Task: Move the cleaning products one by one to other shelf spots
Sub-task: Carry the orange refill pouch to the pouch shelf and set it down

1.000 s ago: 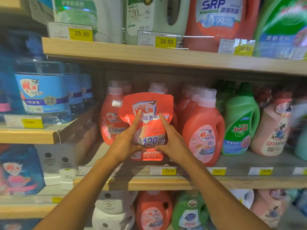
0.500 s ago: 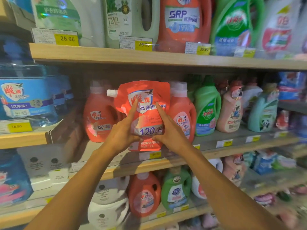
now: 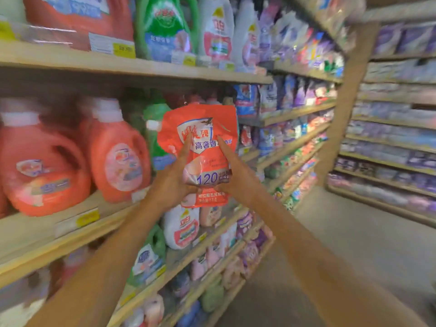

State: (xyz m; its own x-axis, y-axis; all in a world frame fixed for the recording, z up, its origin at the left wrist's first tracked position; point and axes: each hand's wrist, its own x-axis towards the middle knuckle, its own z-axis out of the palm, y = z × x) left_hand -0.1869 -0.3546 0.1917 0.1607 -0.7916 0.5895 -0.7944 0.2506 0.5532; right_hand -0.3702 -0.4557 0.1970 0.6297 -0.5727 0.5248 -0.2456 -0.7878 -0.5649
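Observation:
An orange-red detergent refill pouch (image 3: 203,128) with a white spout at its upper left and a large "120" on its label is held upright in front of the middle shelf. My left hand (image 3: 172,178) grips its lower left side, index finger stretched up over the label. My right hand (image 3: 236,178) grips its lower right side the same way. The pouch is off the shelf, in the air, before a green bottle (image 3: 155,138).
Two orange detergent jugs (image 3: 118,159) stand on the wooden middle shelf (image 3: 47,234) at left. Bigger jugs fill the top shelf (image 3: 141,67). Smaller bottles and bags line the lower shelves. An aisle floor (image 3: 330,244) and a second shelving unit (image 3: 389,138) lie to the right.
The view has swung right along the aisle. Both hands have carried the pouch rightward, away from the orange jugs, still gripping it the same way.

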